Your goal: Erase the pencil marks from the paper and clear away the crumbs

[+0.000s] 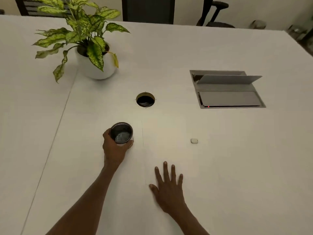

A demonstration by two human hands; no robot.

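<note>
View: head camera, looking forward and down at the table.
Paper: a white sheet is laid flat on the table, nearly the same tone as it; its left edge is traced as a thin line just right of the cup. No pencil marks can be made out on it.
Eraser: a small pale block is set near the sheet's right side, apart from both hands.
Cup: a dark-lined cup is held just left of the sheet; whether it rests on the table cannot be told.
Left hand: the left hand is wrapped round the cup, fingers curled about its wall.
Right hand: the right hand is laid flat on the lower part of the sheet, fingers straight and spread, nothing held.
Step judged: crumb clearing, the cup apparently serving as catcher.
Next move judged: crumbs are to be swept by the flat hand toward the cup.
Other items: potted plant, cable hole, socket hatch.
</note>
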